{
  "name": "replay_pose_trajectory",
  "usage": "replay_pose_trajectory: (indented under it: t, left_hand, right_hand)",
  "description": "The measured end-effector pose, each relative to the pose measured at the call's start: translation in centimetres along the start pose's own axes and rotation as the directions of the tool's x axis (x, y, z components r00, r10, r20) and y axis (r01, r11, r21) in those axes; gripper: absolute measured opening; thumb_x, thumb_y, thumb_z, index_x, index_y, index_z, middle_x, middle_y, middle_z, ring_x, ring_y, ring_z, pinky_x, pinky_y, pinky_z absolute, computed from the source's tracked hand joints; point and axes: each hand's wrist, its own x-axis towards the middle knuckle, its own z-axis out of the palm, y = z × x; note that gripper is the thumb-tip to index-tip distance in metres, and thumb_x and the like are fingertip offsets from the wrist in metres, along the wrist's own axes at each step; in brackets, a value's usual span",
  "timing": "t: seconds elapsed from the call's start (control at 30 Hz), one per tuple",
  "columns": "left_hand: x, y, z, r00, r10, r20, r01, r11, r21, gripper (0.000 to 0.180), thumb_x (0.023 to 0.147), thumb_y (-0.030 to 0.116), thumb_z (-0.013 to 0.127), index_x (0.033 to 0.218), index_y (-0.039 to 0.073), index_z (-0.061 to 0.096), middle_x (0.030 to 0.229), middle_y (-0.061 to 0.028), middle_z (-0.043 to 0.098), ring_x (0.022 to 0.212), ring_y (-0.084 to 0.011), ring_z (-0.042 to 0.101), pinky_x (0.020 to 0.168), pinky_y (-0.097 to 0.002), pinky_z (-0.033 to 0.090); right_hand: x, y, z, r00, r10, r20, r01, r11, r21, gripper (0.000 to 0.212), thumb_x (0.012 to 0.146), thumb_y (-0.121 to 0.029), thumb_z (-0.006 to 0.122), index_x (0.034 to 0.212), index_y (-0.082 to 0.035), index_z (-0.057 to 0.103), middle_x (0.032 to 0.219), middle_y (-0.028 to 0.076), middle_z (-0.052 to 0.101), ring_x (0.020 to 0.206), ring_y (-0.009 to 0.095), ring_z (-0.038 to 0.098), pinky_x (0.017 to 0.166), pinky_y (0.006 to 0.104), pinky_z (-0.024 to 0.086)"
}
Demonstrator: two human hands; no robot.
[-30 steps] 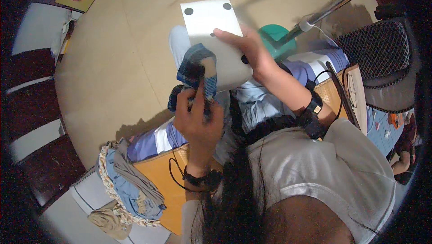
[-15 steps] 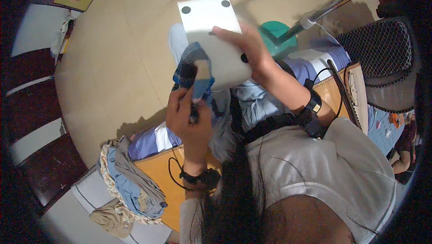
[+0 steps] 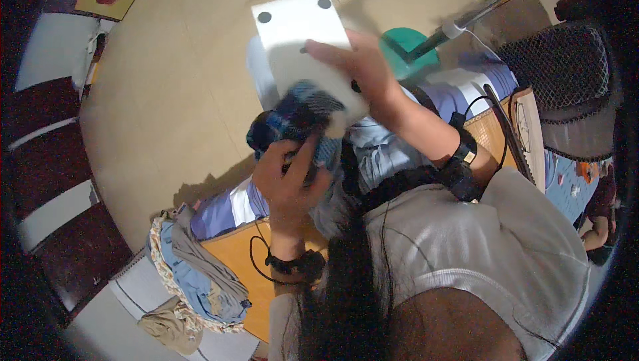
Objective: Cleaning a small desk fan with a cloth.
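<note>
A white flat-faced object (image 3: 290, 25) with rounded corners and black round feet is held up over my lap, its footed side toward me. My right hand (image 3: 367, 71) grips it along its right side, thumb across the face. A blue-and-black checked cloth (image 3: 303, 107), blurred by motion, lies bunched against the lower part of that face. My left hand (image 3: 291, 178) is closed on the cloth, its fingers partly hidden in the folds. What kind of device or box the white object is, I cannot tell.
At left on the bed lies a pile of folded clothes (image 3: 200, 268). A green round base (image 3: 409, 55) with a metal pole (image 3: 496, 7) stands at right, near a black mesh chair (image 3: 559, 71). Dark drawers (image 3: 50, 178) line the left. Another person's arm (image 3: 597, 231) shows at far right.
My left hand has swept the cloth to the right and slightly down across the lower face. The white object has shifted slightly left, still in my right hand.
</note>
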Motion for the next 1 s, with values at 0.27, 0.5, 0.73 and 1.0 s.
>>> replay_pose_trajectory:
  t: [0.27,0.5,0.73,1.0]
  left_hand:
    - [2.3,-0.4,-1.9,0.982,-0.153,0.108,0.161,0.984,-0.070,0.032,0.056,0.005,0.058,0.087,-0.001,0.060,0.075,-0.0117,0.050,0.060,-0.0255,0.052,0.055,-0.0291,0.042]
    - [0.3,-5.8,-1.8,0.930,-0.360,-0.067,0.334,0.909,-0.248,0.022,0.058,-0.003,0.055,0.081,-0.005,0.055,0.075,-0.0102,0.052,0.061,-0.0176,0.051,0.055,-0.0243,0.040]
    - [-0.9,-4.0,-1.7,0.966,-0.257,0.010,0.257,0.963,-0.083,0.023,0.058,0.000,0.056,0.081,-0.002,0.056,0.071,-0.0093,0.050,0.058,-0.0192,0.050,0.052,-0.0259,0.040]
    - [-1.6,-0.4,-1.8,0.977,-0.199,0.082,0.200,0.980,-0.007,0.027,0.060,0.006,0.058,0.086,0.000,0.060,0.072,-0.0103,0.052,0.057,-0.0239,0.054,0.052,-0.0306,0.043]
  right_hand:
    - [-0.4,0.1,0.5,0.984,-0.034,0.175,0.079,0.962,-0.262,0.037,0.067,-0.022,0.072,0.094,0.001,0.060,0.085,0.008,0.063,0.073,0.013,0.058,0.064,0.0259,0.047]
    - [-1.3,0.8,0.1,0.871,0.120,0.477,0.089,0.915,-0.393,0.048,0.064,-0.017,0.071,0.107,-0.001,0.055,0.093,0.009,0.061,0.083,0.014,0.056,0.072,0.0268,0.045]
    - [-1.8,1.0,0.5,0.881,0.090,0.465,0.043,0.963,-0.267,0.046,0.071,-0.012,0.068,0.112,0.000,0.052,0.093,0.006,0.060,0.083,0.011,0.055,0.075,0.0259,0.044]
    - [-2.2,1.9,1.2,0.935,0.030,0.355,0.060,0.969,-0.239,0.039,0.075,-0.022,0.065,0.106,0.000,0.055,0.089,0.005,0.062,0.077,0.008,0.055,0.067,0.0240,0.045]
